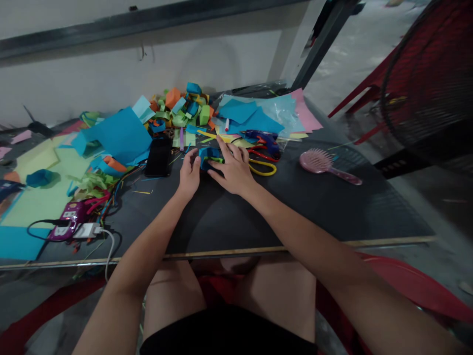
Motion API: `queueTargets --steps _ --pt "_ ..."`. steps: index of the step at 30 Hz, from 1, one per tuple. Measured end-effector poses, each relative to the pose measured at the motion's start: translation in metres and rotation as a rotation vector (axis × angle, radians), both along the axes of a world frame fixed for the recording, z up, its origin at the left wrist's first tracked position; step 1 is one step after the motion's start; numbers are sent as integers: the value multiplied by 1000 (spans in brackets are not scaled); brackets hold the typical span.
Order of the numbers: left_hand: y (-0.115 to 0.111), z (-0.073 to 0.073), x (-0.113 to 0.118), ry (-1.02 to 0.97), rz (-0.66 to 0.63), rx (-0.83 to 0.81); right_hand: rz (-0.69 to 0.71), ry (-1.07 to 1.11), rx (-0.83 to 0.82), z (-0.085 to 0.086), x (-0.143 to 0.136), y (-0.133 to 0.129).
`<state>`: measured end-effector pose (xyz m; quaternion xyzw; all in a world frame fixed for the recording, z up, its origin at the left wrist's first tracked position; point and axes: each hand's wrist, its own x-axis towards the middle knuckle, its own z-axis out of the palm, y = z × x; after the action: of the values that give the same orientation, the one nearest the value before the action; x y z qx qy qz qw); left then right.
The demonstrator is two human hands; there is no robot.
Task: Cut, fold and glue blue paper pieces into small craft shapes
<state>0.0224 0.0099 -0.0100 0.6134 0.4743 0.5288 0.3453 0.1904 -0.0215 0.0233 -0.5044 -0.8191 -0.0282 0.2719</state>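
A small blue folded-paper piece (pixel 207 153) with a green paper part inside it stands on the dark table between my hands. My left hand (pixel 189 173) is curled against its left side, thumb along the near wall. On the right, my right hand (pixel 234 167) has its thumb and a finger on the piece near the green part, while other fingers stretch out beyond it. Its contact is partly hidden. Scissors with yellow handles (pixel 269 169) lie just right of my right hand. A purple pen (pixel 181 139) and a black phone (pixel 158 158) are to the left.
A heap of colourful folded paper (pixel 181 109) lies against the wall. Blue sheets (pixel 251 116) and a blue glue gun (pixel 264 138) are behind my right hand. A pink hairbrush (pixel 318 161) lies right; a magenta power strip (pixel 70 219) with cables lies left. A fan (pixel 432 84) stands beyond.
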Motion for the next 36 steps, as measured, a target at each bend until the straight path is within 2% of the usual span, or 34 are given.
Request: queueTargets --steps 17,23,26,30,36 --pt "1 1 -2 143 3 78 -2 -8 -34 -1 1 1" --pt "2 -2 -3 126 82 100 -3 99 20 4 13 7" --pt "6 -6 -6 66 136 61 16 155 -51 3 26 14" --pt "11 -9 -12 20 196 67 26 212 -239 -5 36 22" --pt "8 -2 -12 49 213 107 13 441 -352 -14 22 22"
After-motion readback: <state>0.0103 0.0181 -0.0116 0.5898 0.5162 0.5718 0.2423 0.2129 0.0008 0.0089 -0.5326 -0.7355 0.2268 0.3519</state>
